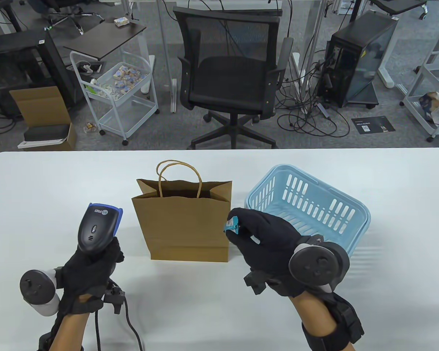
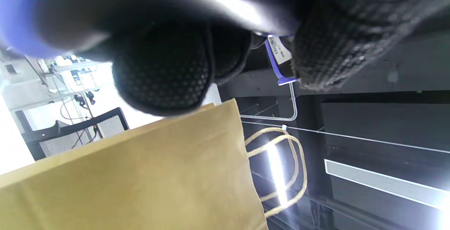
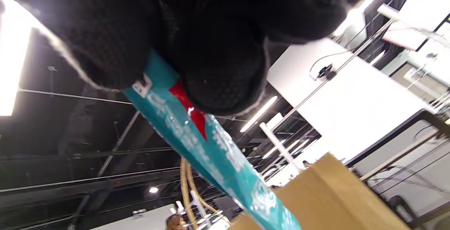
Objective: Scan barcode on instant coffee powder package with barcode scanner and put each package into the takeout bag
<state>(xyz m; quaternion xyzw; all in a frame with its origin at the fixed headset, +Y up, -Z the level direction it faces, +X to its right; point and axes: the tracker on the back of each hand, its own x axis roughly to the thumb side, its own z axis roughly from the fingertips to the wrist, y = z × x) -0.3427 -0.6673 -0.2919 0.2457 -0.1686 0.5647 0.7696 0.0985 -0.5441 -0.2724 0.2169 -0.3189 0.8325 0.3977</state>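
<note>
A brown paper takeout bag stands upright and open-topped in the middle of the table. My left hand grips a black and blue barcode scanner left of the bag, its head raised. My right hand pinches a teal coffee powder package at the bag's right edge. In the right wrist view the teal package runs diagonally from under my fingers towards the bag. The left wrist view has the bag and its handles below my blurred fingers.
A light blue plastic basket sits right of the bag, behind my right hand; nothing shows inside it. The scanner's cable trails to the table's near edge. A black office chair stands beyond the table's far edge.
</note>
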